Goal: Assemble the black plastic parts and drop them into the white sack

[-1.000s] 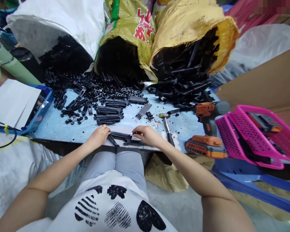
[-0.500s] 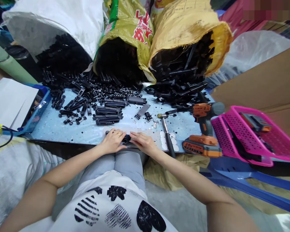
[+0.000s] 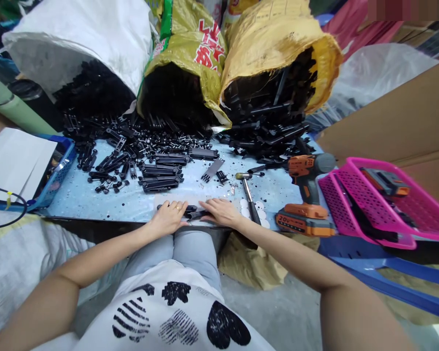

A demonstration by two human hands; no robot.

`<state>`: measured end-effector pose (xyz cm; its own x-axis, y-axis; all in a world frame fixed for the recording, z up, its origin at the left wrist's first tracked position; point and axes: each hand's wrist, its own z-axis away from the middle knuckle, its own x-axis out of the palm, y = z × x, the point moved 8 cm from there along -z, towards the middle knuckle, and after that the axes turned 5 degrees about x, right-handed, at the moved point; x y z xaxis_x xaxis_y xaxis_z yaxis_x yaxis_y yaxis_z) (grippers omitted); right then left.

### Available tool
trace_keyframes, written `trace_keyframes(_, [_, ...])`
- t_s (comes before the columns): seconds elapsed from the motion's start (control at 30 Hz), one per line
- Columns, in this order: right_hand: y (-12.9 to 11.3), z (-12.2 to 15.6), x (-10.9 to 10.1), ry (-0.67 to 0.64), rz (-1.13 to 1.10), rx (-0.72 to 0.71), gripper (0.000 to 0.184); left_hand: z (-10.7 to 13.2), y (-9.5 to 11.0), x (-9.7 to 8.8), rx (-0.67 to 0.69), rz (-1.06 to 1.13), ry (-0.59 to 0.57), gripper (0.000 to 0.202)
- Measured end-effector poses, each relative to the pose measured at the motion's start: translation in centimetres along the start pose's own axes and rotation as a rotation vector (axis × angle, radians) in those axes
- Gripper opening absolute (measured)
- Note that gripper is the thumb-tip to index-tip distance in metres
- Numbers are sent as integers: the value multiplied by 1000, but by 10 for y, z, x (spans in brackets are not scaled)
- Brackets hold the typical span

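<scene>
Got my left hand [image 3: 169,216] curled over black plastic bars [image 3: 195,214] left of the hammer [image 3: 248,193]. Right hand [image 3: 221,212] half-closed on them too.

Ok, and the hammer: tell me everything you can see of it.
The hammer lies on the blue tabletop, its small head away from the person and its handle slanting back toward the near edge. The head looks yellowish at its left end; the shaft is silvery, like metal, and the handle black. White discs lie on both sides of the handle. Whether the right forearm touches the handle's near end is unclear.
</scene>
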<state>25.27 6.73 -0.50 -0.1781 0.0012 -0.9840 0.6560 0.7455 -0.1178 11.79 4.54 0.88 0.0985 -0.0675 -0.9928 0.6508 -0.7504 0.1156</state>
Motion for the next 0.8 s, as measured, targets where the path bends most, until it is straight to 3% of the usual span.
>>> trace_keyframes(0.1, [-3,-1,-19,58,16,106,59,3,-14,-7,-37,3,45,45])
trace_keyframes(0.17, [-18,-3,-44,87,-66,53,61,9,-16,-27,-32,69,153,50])
trace_keyframes(0.3, [-65,0,-110,85,-481,-213,56,35,19,-98,216,510,474,56])
trace_keyframes(0.37, [-91,2,-124,57,-739,-305,55,45,39,-123,279,784,551,56])
trace_keyframes(0.4, [-103,2,-123,62,-856,-326,57,48,48,-131,297,895,584,55])
trace_keyframes(0.47, [-126,-3,-100,97,-986,-282,60,52,61,-139,316,1019,694,54])
trace_keyframes(0.57, [-141,-23,-40,221,-838,76,47,60,61,-133,250,980,913,55])
trace_keyframes(0.67, [-128,-43,-9,379,-677,408,35,68,48,-113,159,774,933,67])
trace_keyframes(0.73, [-108,-68,-10,416,-652,420,36,73,34,-98,142,517,891,77])
trace_keyframes(0.8, [-80,-106,-18,349,-578,306,36,74,12,-80,81,222,814,82])
